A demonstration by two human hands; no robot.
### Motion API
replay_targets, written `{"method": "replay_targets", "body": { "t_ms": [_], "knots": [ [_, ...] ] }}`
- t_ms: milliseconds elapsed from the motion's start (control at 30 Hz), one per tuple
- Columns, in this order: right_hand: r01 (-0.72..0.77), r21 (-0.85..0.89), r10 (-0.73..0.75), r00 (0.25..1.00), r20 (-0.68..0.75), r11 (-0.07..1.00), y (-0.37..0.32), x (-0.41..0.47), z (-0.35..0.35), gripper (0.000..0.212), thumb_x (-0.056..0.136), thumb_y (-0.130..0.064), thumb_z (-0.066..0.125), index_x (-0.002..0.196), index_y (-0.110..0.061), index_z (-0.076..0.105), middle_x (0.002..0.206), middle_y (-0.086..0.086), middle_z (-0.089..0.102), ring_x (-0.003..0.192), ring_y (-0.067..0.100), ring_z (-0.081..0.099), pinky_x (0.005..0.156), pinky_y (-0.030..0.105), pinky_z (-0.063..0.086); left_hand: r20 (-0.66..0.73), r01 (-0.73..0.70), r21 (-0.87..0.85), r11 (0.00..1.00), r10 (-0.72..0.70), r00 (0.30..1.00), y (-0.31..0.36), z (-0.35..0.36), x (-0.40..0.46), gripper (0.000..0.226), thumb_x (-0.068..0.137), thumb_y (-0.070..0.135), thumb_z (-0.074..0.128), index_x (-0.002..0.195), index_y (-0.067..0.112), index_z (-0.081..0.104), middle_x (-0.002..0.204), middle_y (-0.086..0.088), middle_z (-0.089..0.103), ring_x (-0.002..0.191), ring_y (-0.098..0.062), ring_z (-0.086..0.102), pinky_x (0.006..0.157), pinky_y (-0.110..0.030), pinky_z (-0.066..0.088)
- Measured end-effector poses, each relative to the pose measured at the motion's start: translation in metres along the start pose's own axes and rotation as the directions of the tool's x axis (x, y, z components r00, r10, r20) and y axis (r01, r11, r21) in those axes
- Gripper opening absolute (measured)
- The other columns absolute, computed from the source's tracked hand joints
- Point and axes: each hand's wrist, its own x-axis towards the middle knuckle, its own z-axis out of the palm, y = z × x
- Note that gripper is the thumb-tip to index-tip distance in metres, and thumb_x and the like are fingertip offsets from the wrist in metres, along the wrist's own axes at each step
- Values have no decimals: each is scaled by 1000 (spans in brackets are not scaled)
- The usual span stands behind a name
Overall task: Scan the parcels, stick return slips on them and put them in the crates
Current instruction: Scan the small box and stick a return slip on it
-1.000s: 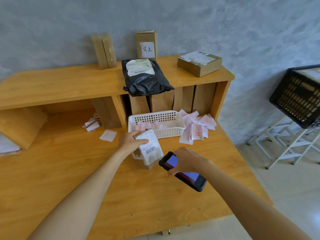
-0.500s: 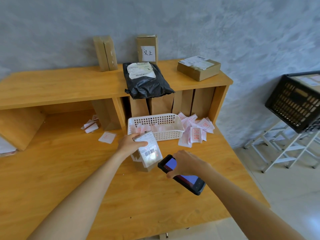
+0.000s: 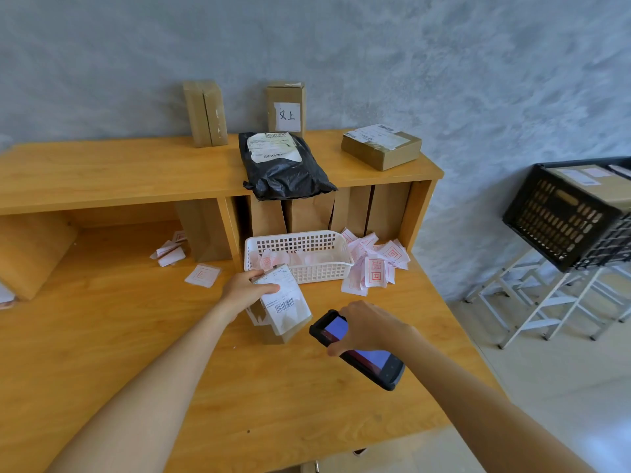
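While the wooden surface (image 3: pixel 102 336) fills the lower left and centre of the frame, the work itself sits at mid-frame. The black crate (image 3: pixel 560 220), at the right edge on a white stand and well apart from the hands, already holds at least one box. On the shelf (image 3: pixel 119 172) in the upper centre lie a black bag parcel (image 3: pixel 283 169) and a flat box (image 3: pixel 380 148), with two upright boxes behind them. A white basket (image 3: pixel 300 254) sits just above the hands, with loose return slips (image 3: pixel 375 271) beside it to the right.

The small parcel (image 3: pixel 283 308) stands tilted on the surface at centre frame. Its long axis runs from upper left to lower right, and its barcode label faces up toward the lower right. The left hand (image 3: pixel 244 288) grasps the parcel's upper end. The right hand (image 3: pixel 368 327) grasps the scanner (image 3: pixel 358 349), whose front end sits just beside the parcel's lower right corner, apart from it.

Judgement: the scan step is in hand. The scanner's front end points toward the label, so only a slight aim adjustment appears necessary. The slips lie nearer the right hand.
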Motion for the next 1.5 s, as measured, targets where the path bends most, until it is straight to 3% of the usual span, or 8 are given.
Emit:
{"method": "replay_targets", "body": {
  "t_ms": [300,400,600,800,967,1100,1333,1500],
  "knots": [
    [-134,3,134,991,2,991,10,-9,12,57,72,-63,70,82,-11,49,79,-2,46,63,12,38,56,24,34,96,46,-49,998,-41,995,-5,4,-7,41,84,26,72,124,20,64,98,5,71,91,-13,66,80,-31,52],
    [-241,-13,241,970,-31,970,17,-6,24,56,74,-64,67,84,-11,50,85,-2,49,72,15,45,57,22,35,173,58,-70,996,-45,984,-5,8,-10,42,87,24,69,128,17,61,102,4,71,89,-9,64,70,-23,48],
    [-420,17,420,904,-84,907,29,11,49,81,79,-67,61,129,-6,46,121,6,51,110,24,50,81,29,45,248,69,-77,995,-48,968,-10,32,3,42,84,25,72,122,18,55,115,-1,65,99,-10,61,83,-25,49],
    [-543,70,547,835,-69,837,36,30,66,91,81,-67,60,139,-3,33,128,8,43,120,26,43,89,36,52,269,47,-117,992,-14,963,-9,59,20,37,84,22,71,119,15,60,111,2,68,99,-9,63,79,-22,48],
    [-543,70,547,835,-65,837,44,41,74,94,76,-73,60,136,-5,33,127,6,44,117,25,46,85,34,51,252,-49,-68,996,65,966,-6,73,30,33,85,17,67,117,22,60,113,4,62,99,-11,62,72,-21,49],
    [-537,190,563,818,-121,822,57,57,57,83,75,-77,55,124,-11,42,121,4,52,114,27,50,79,37,47,175,-140,11,990,136,975,-2,81,44,13,89,30,62,93,20,68,97,5,66,97,-15,62,75,-26,46],
    [-493,508,674,688,-268,706,96,97,24,46,95,-40,55,129,-11,46,125,7,57,112,27,55,84,40,52,227,-276,239,931,223,948,13,97,63,37,87,58,59,84,22,70,87,12,68,81,-7,63,76,-32,50],
    [-315,740,727,605,-326,594,122,126,7,40,94,-27,60,129,-13,50,125,6,60,106,24,61,79,35,54,133,-250,261,933,221,966,10,107,65,44,91,54,55,70,17,65,54,10,52,48,-3,46,52,-21,33]
  ]
}}
